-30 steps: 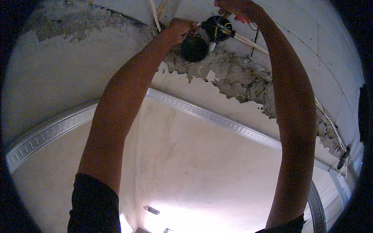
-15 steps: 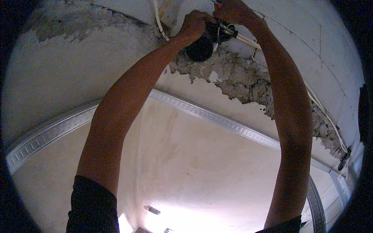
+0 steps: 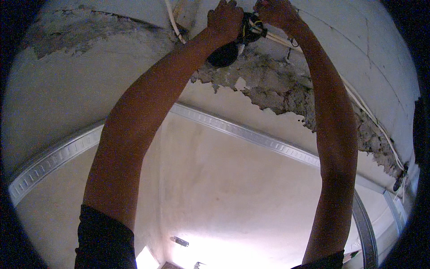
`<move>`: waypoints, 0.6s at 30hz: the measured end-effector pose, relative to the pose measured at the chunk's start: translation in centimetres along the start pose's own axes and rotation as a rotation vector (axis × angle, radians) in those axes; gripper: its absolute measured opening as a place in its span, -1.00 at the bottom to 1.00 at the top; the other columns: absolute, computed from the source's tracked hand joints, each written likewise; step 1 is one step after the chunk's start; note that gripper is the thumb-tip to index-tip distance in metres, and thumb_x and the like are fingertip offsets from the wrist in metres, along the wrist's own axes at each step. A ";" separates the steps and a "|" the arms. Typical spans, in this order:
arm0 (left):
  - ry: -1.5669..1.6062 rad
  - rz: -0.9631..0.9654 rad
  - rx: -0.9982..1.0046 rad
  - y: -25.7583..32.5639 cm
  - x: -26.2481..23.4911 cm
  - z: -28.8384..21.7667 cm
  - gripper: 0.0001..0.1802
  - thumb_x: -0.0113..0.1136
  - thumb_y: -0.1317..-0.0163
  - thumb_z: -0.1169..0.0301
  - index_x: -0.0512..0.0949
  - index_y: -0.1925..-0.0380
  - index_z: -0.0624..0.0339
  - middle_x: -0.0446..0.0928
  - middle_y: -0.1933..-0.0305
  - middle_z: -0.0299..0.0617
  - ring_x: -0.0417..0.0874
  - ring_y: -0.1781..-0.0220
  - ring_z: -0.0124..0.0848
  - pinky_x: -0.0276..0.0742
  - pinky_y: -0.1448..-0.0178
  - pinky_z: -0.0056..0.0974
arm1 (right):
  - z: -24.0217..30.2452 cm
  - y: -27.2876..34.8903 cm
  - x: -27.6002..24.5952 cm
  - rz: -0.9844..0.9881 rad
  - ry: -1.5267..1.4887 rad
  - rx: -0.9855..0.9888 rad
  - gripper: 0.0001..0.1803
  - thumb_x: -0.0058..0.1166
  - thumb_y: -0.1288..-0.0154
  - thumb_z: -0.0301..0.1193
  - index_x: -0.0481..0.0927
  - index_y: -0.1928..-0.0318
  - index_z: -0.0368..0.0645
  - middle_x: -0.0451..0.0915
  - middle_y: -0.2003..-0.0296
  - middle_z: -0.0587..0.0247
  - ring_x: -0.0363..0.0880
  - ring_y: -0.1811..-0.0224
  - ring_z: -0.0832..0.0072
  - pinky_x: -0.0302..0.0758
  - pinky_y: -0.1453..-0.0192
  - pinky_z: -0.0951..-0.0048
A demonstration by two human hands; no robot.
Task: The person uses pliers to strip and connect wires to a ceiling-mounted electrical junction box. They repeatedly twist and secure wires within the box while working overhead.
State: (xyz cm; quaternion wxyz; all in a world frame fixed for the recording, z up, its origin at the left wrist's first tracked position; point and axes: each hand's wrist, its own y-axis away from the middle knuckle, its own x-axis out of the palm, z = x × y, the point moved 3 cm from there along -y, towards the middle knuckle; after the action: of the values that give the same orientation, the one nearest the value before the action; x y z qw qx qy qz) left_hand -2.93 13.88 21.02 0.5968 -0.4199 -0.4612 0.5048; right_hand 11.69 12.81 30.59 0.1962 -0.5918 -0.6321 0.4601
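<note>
Both my arms reach up to a round black junction box [image 3: 254, 28], open, with yellow-green, white and dark wires showing in it. My left hand [image 3: 225, 20] is at the box's left edge, fingers curled; what they grip is hidden. My right hand [image 3: 277, 14] is at the box's upper right, fingers pinched together near the top of the view. Something small and reddish shows at its fingertips, too unclear to name. A round black cover-like disc [image 3: 223, 54] hangs below my left hand, tilted against the rough plaster.
White cables [image 3: 365, 112] run from the box along broken grey plaster [image 3: 286, 96] to a dark fitting [image 3: 397, 183] at right. Another white cable [image 3: 172, 22] hangs upper left. A perforated metal profile [image 3: 246, 132] crosses below. A bright light glows on the pale surface [image 3: 215, 246] at the bottom.
My left hand has shifted slightly up and left, uncovering more of the box and its wires. The black disc has tilted and moved left. My right hand has moved slightly right.
</note>
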 end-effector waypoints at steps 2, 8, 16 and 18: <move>-0.001 -0.055 0.066 0.0 0.9 0.4 -0.81 0.20 -0.21 0.39 0.70 0.23 0.17 0.63 0.04 0.01 0.63 -0.10 -0.07 0.68 0.00 0.07 | 0.4 0.9 -1.4 0.044 -0.231 0.160 -0.70 0.17 -0.31 -0.24 0.63 0.43 -0.24 0.65 0.50 0.11 0.60 0.48 0.33 0.56 0.35 0.15; -0.001 -0.136 0.233 0.6 2.7 0.8 -0.84 0.19 -0.20 0.38 0.73 0.29 0.10 0.59 0.01 -0.03 0.58 -0.17 -0.04 0.72 0.02 0.11 | 1.5 2.4 -2.2 0.002 -0.607 0.367 -0.76 0.22 -0.33 -0.36 0.61 0.43 -0.27 0.60 0.55 0.20 0.51 0.53 0.43 0.48 0.44 0.21; 0.039 -0.273 0.209 2.1 2.5 0.9 -0.80 0.27 -0.10 0.38 0.68 0.30 0.24 0.56 -0.04 0.03 0.63 -0.09 0.00 0.72 0.04 0.07 | -0.2 0.6 0.3 -0.021 -0.271 0.377 -0.73 0.22 -0.34 -0.38 0.55 0.48 -0.24 0.55 0.58 0.23 0.47 0.55 0.46 0.45 0.45 0.22; 0.118 -0.168 0.107 1.2 3.3 1.1 -0.81 0.29 -0.06 0.39 0.69 0.34 0.25 0.62 0.08 0.05 0.68 0.00 0.01 0.71 0.05 0.07 | -1.1 0.5 0.7 -0.018 -0.200 0.363 -0.76 0.20 -0.32 -0.39 0.55 0.46 -0.24 0.55 0.58 0.19 0.49 0.55 0.43 0.46 0.46 0.20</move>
State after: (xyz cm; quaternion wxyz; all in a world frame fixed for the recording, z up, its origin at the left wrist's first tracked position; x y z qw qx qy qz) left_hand -4.04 17.37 20.55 0.6847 -0.3764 -0.4310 0.4514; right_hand 12.68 13.76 30.55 0.2401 -0.4925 -0.5605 0.6209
